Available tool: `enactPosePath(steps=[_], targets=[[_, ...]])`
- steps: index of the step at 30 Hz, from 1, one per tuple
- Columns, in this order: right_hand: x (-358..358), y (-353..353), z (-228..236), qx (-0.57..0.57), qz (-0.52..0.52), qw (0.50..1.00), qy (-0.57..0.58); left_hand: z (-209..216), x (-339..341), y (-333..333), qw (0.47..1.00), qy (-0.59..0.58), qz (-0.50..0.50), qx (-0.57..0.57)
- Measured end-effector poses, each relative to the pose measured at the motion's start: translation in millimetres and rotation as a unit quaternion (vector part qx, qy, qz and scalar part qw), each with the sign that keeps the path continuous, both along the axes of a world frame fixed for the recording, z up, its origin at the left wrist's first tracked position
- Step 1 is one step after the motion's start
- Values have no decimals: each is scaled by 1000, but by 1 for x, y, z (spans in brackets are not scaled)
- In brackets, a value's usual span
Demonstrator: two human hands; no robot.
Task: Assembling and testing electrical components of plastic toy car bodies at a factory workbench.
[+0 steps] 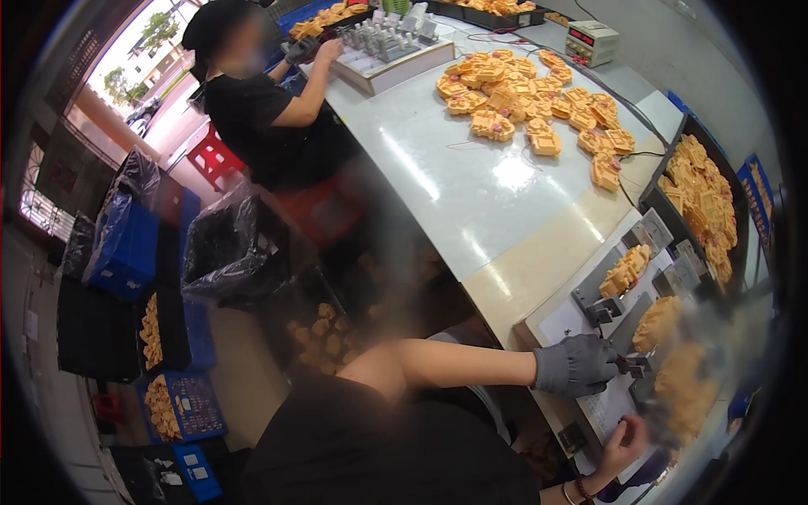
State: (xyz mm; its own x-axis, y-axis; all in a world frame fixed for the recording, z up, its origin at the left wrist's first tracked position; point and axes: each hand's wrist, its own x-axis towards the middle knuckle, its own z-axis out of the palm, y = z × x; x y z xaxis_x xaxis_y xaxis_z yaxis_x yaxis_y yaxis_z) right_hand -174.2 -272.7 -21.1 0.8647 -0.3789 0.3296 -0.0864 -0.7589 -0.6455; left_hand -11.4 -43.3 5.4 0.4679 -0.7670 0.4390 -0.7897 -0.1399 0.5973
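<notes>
My left hand [581, 365], in a grey glove, reaches over a white test-fixture board [551, 324]. Its fingers close around the dark lever of a metal clamp [636, 367] there. Beside that clamp sits a yellow-orange plastic housing [656, 324]; another housing [625, 271] rests in the clamp station farther away. A nearer housing [686, 379] is blurred. My right hand [623, 448], bare with bracelets at the wrist, is near the board's close edge. Its thumb and fingers are curled together; anything between them is too small to make out.
Many orange housings with thin wires lie piled [522, 93] on the table [421, 185]. A black crate [694, 189] of housings stands right, near a power supply [592, 42]. Another person [261, 101] works at a fixture [391, 55]. Blue crates [126, 244] stand on the floor.
</notes>
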Motion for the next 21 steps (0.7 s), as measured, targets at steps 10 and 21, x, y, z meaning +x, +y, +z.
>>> enactPosePath(steps=[10,21], targets=[[-2,2,4,-20,-3,1000,17,-2,0,-1,1000,-7,9,2],[-5,3,10,9,-10,999,38,-4,1,-4,1000,5,0,-2]])
